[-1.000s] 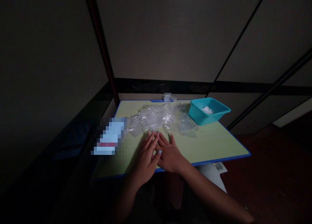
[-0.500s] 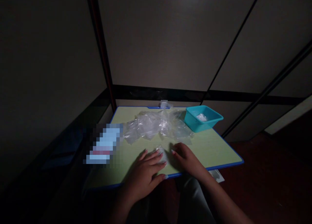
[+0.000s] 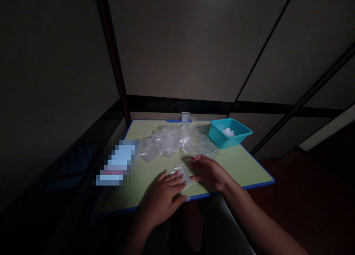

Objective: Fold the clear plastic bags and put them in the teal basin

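A small clear plastic bag point(image 3: 183, 175) lies flat near the front edge of the table. My left hand point(image 3: 165, 192) rests on its left part, palm down with the fingers stretched out. The fingers hide some of the bag. To the right of the bag, my right hand point(image 3: 208, 172) is held just above the tabletop, fingers apart and curved toward the bag, with nothing seen in it. Beyond both hands spreads a loose pile of clear plastic bags point(image 3: 166, 140).
The light table point(image 3: 235, 170) has a blue rim. A turquoise basin point(image 3: 229, 138) at the back right holds some clear plastic. A blurred-out phone-like object point(image 3: 118, 164) is at the left. A small clear packet point(image 3: 185, 117) sits at the far edge, near the wall panels point(image 3: 180, 44).
My right hand has turned and opened, moving slightly up and away from the bag's edge. More of the small bag shows now. My left hand stays on it.
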A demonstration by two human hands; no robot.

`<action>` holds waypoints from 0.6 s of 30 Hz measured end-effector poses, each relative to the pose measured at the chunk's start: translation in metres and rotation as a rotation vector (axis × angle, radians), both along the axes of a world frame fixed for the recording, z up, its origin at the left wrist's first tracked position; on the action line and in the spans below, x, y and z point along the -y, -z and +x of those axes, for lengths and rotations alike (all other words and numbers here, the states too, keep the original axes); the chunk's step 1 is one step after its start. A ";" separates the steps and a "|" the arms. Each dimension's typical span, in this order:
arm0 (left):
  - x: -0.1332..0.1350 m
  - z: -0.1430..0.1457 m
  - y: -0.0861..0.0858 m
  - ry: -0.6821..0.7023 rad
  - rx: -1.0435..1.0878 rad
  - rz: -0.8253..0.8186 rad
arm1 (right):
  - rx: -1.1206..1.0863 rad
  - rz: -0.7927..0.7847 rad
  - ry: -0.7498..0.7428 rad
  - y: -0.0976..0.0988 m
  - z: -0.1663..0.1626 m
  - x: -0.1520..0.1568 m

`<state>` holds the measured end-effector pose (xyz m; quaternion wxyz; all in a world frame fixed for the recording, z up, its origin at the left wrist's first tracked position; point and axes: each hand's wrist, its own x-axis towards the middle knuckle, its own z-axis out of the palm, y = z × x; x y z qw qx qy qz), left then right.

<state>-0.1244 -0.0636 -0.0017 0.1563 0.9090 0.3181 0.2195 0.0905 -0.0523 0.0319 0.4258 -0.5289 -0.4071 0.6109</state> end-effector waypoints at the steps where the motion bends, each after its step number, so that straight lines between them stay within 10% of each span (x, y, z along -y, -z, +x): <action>1: 0.000 0.000 -0.001 0.001 -0.002 -0.003 | -0.013 -0.008 -0.004 0.002 -0.002 0.000; 10: -0.001 0.000 0.000 -0.007 -0.024 -0.015 | -0.165 -0.042 0.047 0.009 -0.004 0.015; 18: -0.002 0.000 0.003 0.013 0.010 0.013 | 0.079 0.123 -0.235 0.014 -0.007 0.017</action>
